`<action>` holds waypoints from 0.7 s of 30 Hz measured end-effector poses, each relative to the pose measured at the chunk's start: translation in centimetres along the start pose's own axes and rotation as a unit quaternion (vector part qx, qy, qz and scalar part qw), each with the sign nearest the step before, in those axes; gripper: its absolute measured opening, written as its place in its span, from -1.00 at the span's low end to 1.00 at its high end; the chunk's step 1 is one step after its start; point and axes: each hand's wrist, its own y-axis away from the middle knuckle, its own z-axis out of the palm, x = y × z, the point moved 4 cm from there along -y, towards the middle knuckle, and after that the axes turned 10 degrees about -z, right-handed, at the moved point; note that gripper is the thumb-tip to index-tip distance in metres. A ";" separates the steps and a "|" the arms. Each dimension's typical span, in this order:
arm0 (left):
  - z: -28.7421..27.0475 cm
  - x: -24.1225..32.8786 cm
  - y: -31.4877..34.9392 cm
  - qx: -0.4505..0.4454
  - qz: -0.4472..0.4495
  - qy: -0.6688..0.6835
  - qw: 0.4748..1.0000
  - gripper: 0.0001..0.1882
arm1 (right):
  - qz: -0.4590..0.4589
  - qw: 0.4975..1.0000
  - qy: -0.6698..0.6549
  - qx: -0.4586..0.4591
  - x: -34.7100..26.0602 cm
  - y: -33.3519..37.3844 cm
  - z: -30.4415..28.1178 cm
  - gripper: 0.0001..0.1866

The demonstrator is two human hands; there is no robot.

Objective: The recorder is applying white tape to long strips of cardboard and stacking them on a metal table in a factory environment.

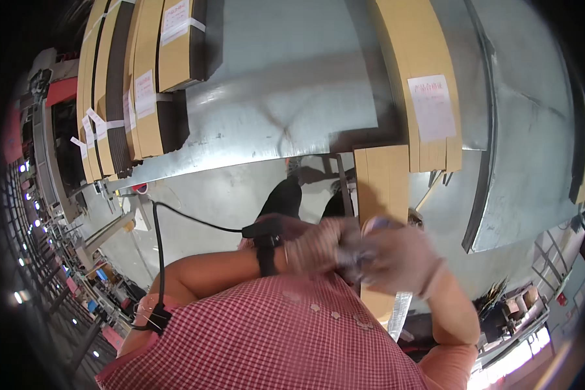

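Observation:
My left hand [315,247] and my right hand [403,257], both in pale work gloves, meet in front of my body. Their fingers are curled closed and blurred by motion. A greyish-blue, slightly shiny thing [356,253] shows between them, too smeared to name. Another whitish-blue edge shows at the top of my right hand. Just beyond and beneath the hands lies a long tan cardboard-coloured stack [382,182]. A black strap [266,255] with a cabled device circles my left wrist.
Ahead spans a grey metal table [286,97]. Strapped tan and dark stacks [146,97] with white labels stand at its left. A longer tan stack [429,65] with a label [431,107] runs along the right. Farther right is another metal-topped surface [533,156]. A black cable [195,221] loops beside my left arm.

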 end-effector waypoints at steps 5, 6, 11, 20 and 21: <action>-4.8 -1.8 -0.5 0.082 0.054 -0.083 0.992 -0.84 | 0.086 0.995 0.033 0.031 7.2 3.8 -3.4 -0.69; -6.7 -2.5 -2.1 0.101 0.032 -0.088 0.991 -0.84 | 0.192 0.959 -0.160 0.135 10.6 4.9 -3.8 -0.85; -5.8 -6.1 -12.8 -0.033 0.149 0.250 0.956 -0.81 | 0.087 0.966 -0.082 0.231 32.7 11.2 15.2 -0.46; -6.5 -13.3 -14.6 0.006 0.144 0.048 0.988 -0.61 | 0.279 0.759 -0.373 0.454 14.2 3.4 8.9 -0.29; -6.6 -12.5 -14.3 -0.001 0.149 0.052 0.988 -0.61 | 0.266 0.745 -0.332 0.515 10.9 2.7 8.8 -0.20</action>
